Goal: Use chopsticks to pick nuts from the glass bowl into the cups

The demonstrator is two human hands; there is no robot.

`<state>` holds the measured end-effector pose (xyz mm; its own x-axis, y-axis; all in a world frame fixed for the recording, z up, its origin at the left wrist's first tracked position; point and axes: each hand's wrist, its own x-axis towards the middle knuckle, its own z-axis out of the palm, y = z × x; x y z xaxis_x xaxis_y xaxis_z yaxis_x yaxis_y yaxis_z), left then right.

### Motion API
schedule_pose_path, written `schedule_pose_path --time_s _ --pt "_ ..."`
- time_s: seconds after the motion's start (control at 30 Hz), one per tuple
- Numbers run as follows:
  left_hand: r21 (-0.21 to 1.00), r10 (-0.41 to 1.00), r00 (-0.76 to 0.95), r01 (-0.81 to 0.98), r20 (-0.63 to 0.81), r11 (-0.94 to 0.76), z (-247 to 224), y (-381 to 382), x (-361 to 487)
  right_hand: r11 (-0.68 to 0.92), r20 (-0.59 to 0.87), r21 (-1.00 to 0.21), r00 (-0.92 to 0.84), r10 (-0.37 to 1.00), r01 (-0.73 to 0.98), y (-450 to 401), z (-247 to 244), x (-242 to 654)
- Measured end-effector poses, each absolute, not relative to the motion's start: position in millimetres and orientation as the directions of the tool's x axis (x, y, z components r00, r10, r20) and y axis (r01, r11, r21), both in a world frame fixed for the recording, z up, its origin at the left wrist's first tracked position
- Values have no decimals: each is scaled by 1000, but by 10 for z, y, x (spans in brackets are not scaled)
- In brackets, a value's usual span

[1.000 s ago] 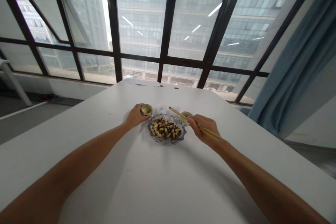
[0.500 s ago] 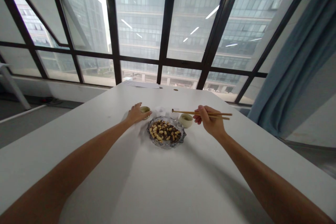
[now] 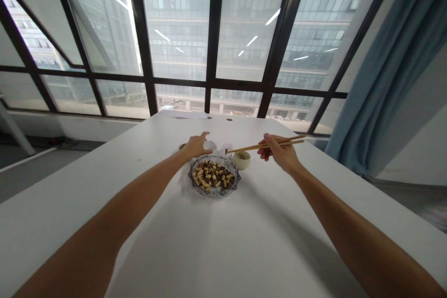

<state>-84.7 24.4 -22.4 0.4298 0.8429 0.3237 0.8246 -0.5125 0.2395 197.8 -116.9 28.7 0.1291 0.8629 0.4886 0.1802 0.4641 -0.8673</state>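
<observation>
My right hand is closed round a pair of wooden chopsticks. Pinched at their tips is a small dark piece, apparently a seed. The tips hover beside a pale cup. My left hand is open, thumb and fingers apart, just behind a clear scalloped glass dish of peanuts and dark seeds. It reaches toward a whitish, translucent object; whether they touch I cannot tell. A second cup is mostly hidden behind the left wrist.
All this stands on a long white table. Papers lie at its far edge, with a small brown disc to their right. Dark-framed windows rise behind, and a blue curtain hangs at the right.
My left hand has left the left cup and moved right, toward the whitish object. The chopstick tips have dipped slightly, still holding the dark piece. The view has shifted a little.
</observation>
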Motion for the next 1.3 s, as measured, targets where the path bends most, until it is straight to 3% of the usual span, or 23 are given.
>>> schedule_pose_path --time_s 0.1,0.23,0.37,0.5,0.7,0.9,1.1,1.2,1.3 --pt "124 682 567 720 462 -683 -261 250 -915 515 539 -839 149 829 176 -1171 263 1959" --pt "72 582 608 655 541 -752 -326 248 -993 588 614 -788 173 770 184 -1185 163 1841" --pt "65 566 614 644 551 -762 -355 249 -1007 614 658 -745 134 741 259 -1091 11 1624" --pt "67 575 609 652 546 -755 -335 248 -989 528 565 -761 -15 825 377 -925 -56 1436" --pt "65 685 549 756 478 -652 -297 254 -935 526 579 -780 71 812 338 -1100 120 1491" --pt "161 835 425 851 349 -501 -302 305 -885 386 391 -821 -78 917 420 -1411 350 1721" --pt "249 818 327 841 473 -480 -452 243 -1199 370 273 -803 -264 925 467 -1454 393 1759" --pt "355 842 188 844 506 -402 -602 159 -1439 332 204 -835 -313 928 438 -1432 349 1713" --pt "499 891 35 819 452 -285 -764 87 -1608 357 231 -847 -332 915 394 -1400 258 1635"
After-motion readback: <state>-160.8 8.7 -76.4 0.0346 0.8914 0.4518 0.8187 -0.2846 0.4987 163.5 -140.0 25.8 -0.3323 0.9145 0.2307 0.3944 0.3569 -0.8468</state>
